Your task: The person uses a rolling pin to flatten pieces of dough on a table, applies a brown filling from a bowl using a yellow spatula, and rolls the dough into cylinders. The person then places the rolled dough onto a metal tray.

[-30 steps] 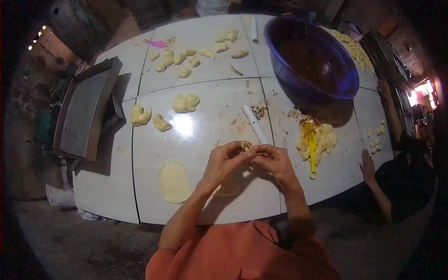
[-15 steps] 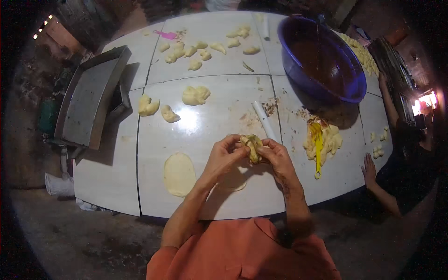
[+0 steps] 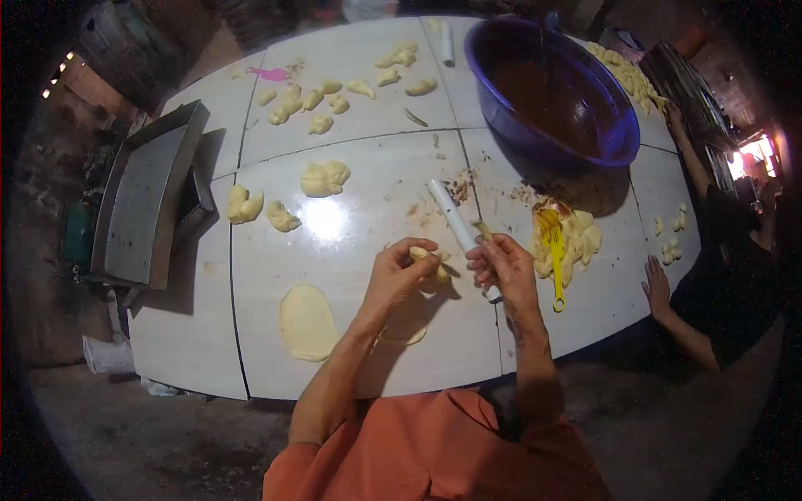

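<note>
Head view: the left hand (image 3: 401,274) pinched a pale yellow piece (image 3: 428,255) above the desk (image 3: 376,219), left of a white rod (image 3: 452,214), while the right hand (image 3: 511,269) gripped a thin, pale strip (image 3: 482,229) close over that rod. The piece was judged light, soft and easily torn, perhaps slightly slippery, and seemed best held along its sides with gentle, even pressure

No legible text, labels, or numbers
</note>
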`<state>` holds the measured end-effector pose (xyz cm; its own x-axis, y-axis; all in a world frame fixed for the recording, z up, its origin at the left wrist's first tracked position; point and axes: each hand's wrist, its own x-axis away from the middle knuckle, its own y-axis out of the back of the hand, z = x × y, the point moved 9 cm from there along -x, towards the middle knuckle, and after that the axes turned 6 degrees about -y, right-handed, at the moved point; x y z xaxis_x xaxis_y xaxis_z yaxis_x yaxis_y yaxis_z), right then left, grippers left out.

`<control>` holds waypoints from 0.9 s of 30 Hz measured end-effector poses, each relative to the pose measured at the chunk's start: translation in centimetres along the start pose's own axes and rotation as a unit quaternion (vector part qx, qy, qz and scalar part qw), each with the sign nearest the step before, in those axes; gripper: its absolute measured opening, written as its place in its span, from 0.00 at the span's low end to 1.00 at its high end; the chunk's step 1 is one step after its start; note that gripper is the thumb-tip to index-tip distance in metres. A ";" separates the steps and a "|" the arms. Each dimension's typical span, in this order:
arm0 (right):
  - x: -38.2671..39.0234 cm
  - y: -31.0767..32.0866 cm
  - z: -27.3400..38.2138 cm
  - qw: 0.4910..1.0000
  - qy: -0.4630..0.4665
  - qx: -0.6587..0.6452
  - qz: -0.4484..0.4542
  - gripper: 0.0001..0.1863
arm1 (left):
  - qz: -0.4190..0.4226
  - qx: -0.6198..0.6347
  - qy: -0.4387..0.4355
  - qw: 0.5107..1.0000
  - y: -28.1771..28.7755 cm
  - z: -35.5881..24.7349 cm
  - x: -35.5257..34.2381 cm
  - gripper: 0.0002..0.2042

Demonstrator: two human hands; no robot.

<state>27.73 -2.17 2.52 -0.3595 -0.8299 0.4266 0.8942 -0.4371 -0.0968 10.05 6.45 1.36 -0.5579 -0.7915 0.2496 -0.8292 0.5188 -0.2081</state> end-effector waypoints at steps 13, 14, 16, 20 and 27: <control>-1.3 6.3 0.8 0.986 0.026 0.114 -0.117 0.12 | -0.027 -0.036 -0.059 0.997 -0.8 -4.4 -6.0 0.14; -1.4 6.4 0.6 0.989 0.016 0.101 -0.105 0.12 | -0.004 -0.043 -0.066 0.997 -2.1 -4.5 -7.1 0.16; -1.6 6.2 0.1 0.994 0.012 0.073 -0.075 0.13 | 0.017 -0.205 -0.074 0.976 -3.3 -4.5 -9.1 0.22; -0.7 6.7 -0.1 0.996 -0.004 0.077 -0.049 0.16 | 0.002 -0.393 -0.315 0.864 -7.7 -7.8 -6.7 0.25; 0.1 5.7 0.3 0.999 0.000 0.042 -0.014 0.14 | 0.134 -0.382 -0.206 0.891 -9.5 -4.9 -6.0 0.14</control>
<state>32.90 -4.66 2.29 -0.3843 -0.8177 0.4286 0.9033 -0.4290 -0.0087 21.13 7.87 6.50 -0.8096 -0.5757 -0.1142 -0.5381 0.6504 0.5361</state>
